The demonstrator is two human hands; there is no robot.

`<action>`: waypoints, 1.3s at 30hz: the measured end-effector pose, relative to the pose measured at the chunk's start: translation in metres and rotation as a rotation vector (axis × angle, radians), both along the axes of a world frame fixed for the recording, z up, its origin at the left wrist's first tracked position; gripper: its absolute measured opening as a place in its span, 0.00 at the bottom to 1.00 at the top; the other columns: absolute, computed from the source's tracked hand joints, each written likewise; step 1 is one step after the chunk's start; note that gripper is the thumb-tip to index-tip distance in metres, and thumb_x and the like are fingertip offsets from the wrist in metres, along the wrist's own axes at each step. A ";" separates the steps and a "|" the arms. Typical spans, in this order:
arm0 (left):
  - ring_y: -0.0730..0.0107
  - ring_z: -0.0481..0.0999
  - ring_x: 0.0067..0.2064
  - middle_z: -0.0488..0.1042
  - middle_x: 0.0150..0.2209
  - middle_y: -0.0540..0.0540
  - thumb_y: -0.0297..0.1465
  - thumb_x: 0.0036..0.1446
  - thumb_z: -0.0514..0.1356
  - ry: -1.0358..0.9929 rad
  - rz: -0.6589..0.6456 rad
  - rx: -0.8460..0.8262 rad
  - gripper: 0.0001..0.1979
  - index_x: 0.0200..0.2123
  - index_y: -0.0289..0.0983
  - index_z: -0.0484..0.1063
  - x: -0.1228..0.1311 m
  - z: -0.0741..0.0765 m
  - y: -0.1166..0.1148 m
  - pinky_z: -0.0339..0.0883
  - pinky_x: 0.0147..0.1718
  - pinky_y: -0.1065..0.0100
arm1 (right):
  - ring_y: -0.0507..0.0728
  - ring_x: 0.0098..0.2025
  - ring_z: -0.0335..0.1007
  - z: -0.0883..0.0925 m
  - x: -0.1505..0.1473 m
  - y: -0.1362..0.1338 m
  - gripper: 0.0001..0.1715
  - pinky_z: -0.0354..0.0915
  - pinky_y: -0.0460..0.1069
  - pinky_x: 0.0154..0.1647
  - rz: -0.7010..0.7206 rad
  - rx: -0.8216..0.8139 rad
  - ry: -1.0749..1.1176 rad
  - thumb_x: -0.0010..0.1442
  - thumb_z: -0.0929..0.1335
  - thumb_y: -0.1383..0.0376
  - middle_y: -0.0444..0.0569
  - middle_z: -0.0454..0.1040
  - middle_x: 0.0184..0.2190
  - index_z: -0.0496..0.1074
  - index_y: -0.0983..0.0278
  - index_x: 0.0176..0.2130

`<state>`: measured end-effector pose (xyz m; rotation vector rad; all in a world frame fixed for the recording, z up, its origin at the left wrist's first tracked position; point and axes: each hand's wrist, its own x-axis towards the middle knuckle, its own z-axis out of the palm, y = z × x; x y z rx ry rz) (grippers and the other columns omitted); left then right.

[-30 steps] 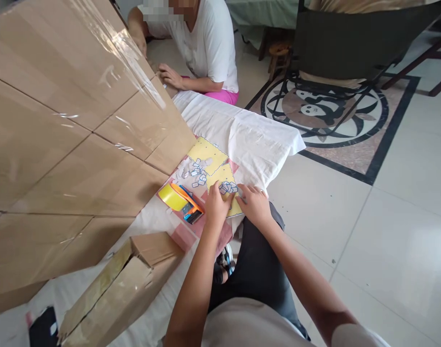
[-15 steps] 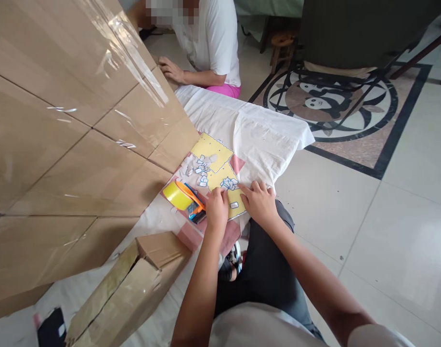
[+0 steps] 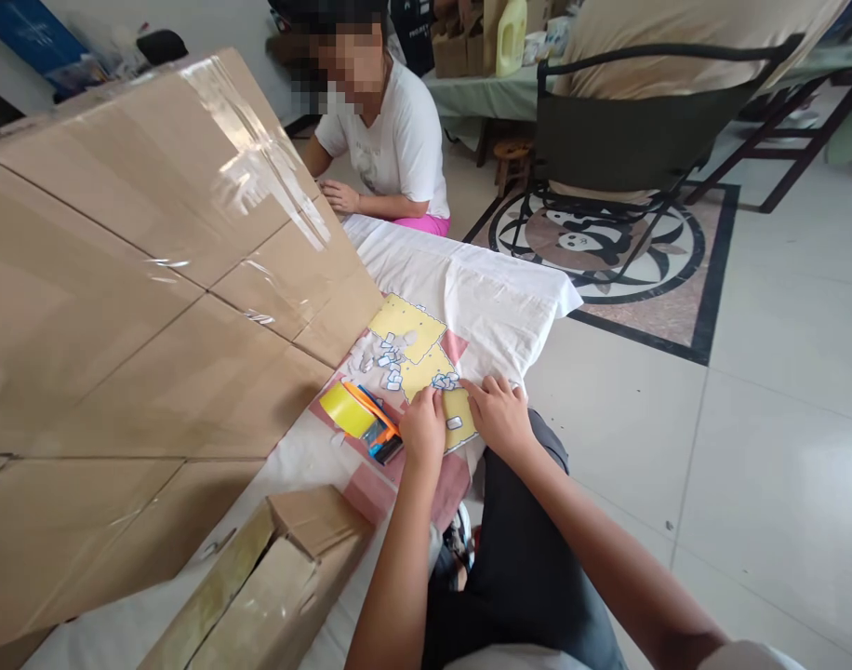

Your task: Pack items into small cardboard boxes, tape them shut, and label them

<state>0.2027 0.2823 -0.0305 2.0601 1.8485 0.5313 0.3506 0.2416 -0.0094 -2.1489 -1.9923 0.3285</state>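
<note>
Over the left edge of a yellow card, my left hand is closed, thumb and fingers together; whatever it may hold is hidden. My right hand is at the card's right edge, fingers apart, the index finger stretched towards a small pile of white, blue-edged pieces. One single white piece lies on the card between the hands. Beyond is a second yellow sheet, with more white pieces scattered beside it. An orange tape dispenser with yellow tape lies left of my left hand.
Large stacked cardboard cartons wall off the left side. Closer to me lies another cardboard box. A white cloth covers the table. Across it sits a person in a white shirt. A dark chair stands beyond, on the tiled floor.
The view has tilted up, showing more of the room and the seated person. Both hands keep nearly the same place over the card; the pieces look unchanged.
</note>
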 end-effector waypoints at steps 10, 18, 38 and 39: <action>0.57 0.83 0.41 0.83 0.40 0.42 0.29 0.66 0.55 -0.126 -0.112 0.156 0.12 0.44 0.42 0.79 0.002 0.014 -0.037 0.73 0.37 0.62 | 0.61 0.37 0.72 0.001 -0.007 -0.016 0.24 0.59 0.54 0.39 0.106 0.291 0.044 0.72 0.60 0.68 0.52 0.75 0.38 0.71 0.58 0.63; 0.58 0.82 0.34 0.82 0.32 0.42 0.34 0.66 0.51 -0.289 -0.077 0.194 0.17 0.34 0.39 0.79 0.004 0.011 -0.052 0.70 0.32 0.63 | 0.54 0.31 0.66 -0.026 -0.004 -0.014 0.12 0.51 0.51 0.36 0.177 0.537 0.168 0.66 0.68 0.71 0.44 0.72 0.28 0.77 0.61 0.31; 0.62 0.72 0.28 0.74 0.22 0.46 0.45 0.54 0.60 -0.685 0.046 0.082 0.17 0.21 0.40 0.71 -0.023 0.025 -0.070 0.59 0.28 0.66 | 0.53 0.29 0.66 -0.029 -0.025 -0.039 0.19 0.49 0.52 0.36 0.289 0.770 0.120 0.73 0.63 0.65 0.44 0.72 0.25 0.74 0.62 0.31; 0.63 0.71 0.27 0.73 0.21 0.47 0.46 0.53 0.61 -0.726 0.048 0.071 0.18 0.19 0.40 0.70 -0.025 0.025 -0.068 0.60 0.28 0.66 | 0.53 0.30 0.66 -0.029 -0.026 -0.040 0.19 0.49 0.52 0.37 0.296 0.775 0.110 0.73 0.63 0.64 0.44 0.72 0.25 0.74 0.63 0.31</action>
